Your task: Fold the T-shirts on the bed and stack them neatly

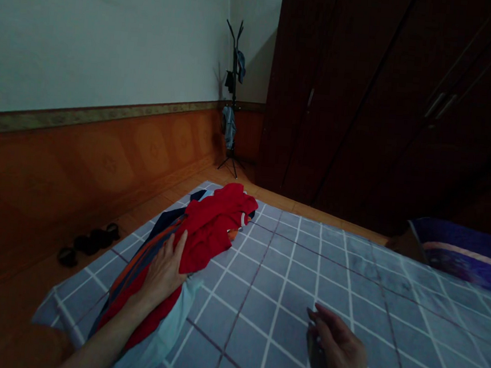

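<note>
A pile of clothes lies along the left side of a bed covered with a grey checked sheet [256, 299]. On top is a red garment [211, 227] with a bit of white trim; dark blue, orange and pale blue cloth shows beneath and beside it. My left hand [164, 271] rests on the red garment with its fingers stretched out, not gripping. Over the bare sheet at the lower right is my right hand [338, 347], its fingers loosely bent and slightly apart, with nothing seen in it. Its lower part is in shadow.
A black coat stand [233, 91] with caps and a denim item stands in the far corner. Dark wardrobe doors [343, 101] fill the back right. Dark shoes [89, 243] sit on the floor at left. A purple cloth [471, 255] lies beyond the bed at right.
</note>
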Motion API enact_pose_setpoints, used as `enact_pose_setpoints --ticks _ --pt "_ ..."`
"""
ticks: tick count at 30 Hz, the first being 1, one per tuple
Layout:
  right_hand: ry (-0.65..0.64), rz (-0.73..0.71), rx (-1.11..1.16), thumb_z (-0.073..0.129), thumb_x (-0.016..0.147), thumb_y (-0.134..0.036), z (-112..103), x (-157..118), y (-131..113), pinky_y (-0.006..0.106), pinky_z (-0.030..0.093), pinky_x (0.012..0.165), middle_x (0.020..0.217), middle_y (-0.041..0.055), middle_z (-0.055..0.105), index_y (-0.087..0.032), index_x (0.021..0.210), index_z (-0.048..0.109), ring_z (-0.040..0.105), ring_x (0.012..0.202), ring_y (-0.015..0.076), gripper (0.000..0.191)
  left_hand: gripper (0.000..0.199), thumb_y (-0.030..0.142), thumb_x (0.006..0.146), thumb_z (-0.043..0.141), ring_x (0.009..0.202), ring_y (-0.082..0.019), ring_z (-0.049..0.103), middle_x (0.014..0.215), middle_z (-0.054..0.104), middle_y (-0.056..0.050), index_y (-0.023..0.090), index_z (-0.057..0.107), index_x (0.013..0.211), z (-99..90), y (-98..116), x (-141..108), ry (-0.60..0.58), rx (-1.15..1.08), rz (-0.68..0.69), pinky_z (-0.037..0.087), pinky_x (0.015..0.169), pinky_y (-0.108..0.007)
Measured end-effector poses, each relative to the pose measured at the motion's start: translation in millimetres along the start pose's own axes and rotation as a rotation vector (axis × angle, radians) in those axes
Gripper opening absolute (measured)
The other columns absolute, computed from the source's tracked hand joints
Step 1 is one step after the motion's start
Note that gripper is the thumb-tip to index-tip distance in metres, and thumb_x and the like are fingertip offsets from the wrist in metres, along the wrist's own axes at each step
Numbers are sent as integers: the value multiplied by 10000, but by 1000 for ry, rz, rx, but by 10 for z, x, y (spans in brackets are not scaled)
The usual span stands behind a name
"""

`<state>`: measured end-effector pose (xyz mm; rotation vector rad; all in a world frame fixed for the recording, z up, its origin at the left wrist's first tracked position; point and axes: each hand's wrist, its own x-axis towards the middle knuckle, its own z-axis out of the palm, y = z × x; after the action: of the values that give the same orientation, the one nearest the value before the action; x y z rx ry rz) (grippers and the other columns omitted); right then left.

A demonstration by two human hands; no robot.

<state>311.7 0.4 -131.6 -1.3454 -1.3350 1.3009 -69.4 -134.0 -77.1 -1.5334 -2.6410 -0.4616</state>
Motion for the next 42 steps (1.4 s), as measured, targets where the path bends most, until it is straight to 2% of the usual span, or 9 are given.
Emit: enact_pose_setpoints --ticks 3,7,13,19,24,28,33,38,42 --pt "-11 -5 1 735 558 -527 -1 -5 -21 296 531 629 880 105 728 -195 881 712 665 744 232 464 698 101 693 529 1223 -273 500 1371 493 -108 197 429 1377 -419 -94 256 -2 34 131 405 1018 -383" --pt "-8 18 26 743 536 -513 9 -54 -112 284 522 598 829 111 726 -181 838 718 653 686 218 449 522 113 736 470 1184 -276 504 1324 540 -42 251 596 1222 -857 -35 424 157 116 337 377 1036 -423" --pt "-47 66 111 731 564 -491 42 -108 -184 267 498 530 832 108 721 -163 866 693 630 607 188 448 400 122 728 529 1096 -254 551 1214 581 -86 201 656 1099 -380 6 35 -148 100 340 433 959 -400" --pt "-31 42 41 700 572 -509 40 -102 -220 289 503 556 820 110 725 -160 851 695 635 617 205 446 193 276 879 497 1078 -259 536 1084 629 -91 185 662 916 -328 283 14 288 -129 295 406 974 -438" --pt "-60 20 54 713 576 -497 17 -91 -201 291 513 582 823 110 725 -169 840 698 650 651 216 421 180 235 885 506 972 -211 592 1019 651 -77 176 642 988 -33 535 295 186 -249 361 475 893 -350" --pt "-53 37 61 715 570 -500 8 -96 -203 269 511 569 817 106 723 -168 837 699 647 638 201 426 509 362 782 654 1153 -323 498 1251 546 -172 123 550 1220 286 467 426 320 -50 185 421 970 -467" --pt "-50 66 49 729 545 -513 -2 -75 -190 268 526 600 836 113 727 -169 842 709 661 658 209 455 886 480 659 735 1297 -402 353 1417 379 -232 89 391 1376 431 399 498 357 -89 87 351 1024 -546" --pt "-56 72 28 729 557 -524 -27 -48 -110 267 532 601 844 107 729 -176 858 713 665 663 211 461 242 283 841 519 1142 -290 541 1145 634 -152 147 664 980 443 297 588 445 -419 93 405 1010 -465" --pt "-44 64 -3 725 577 -522 -60 -32 -38 260 536 638 851 99 731 -182 868 716 675 723 221 447 248 254 892 412 961 -229 624 957 687 -108 173 646 892 433 259 602 496 -502 47 479 917 -398"
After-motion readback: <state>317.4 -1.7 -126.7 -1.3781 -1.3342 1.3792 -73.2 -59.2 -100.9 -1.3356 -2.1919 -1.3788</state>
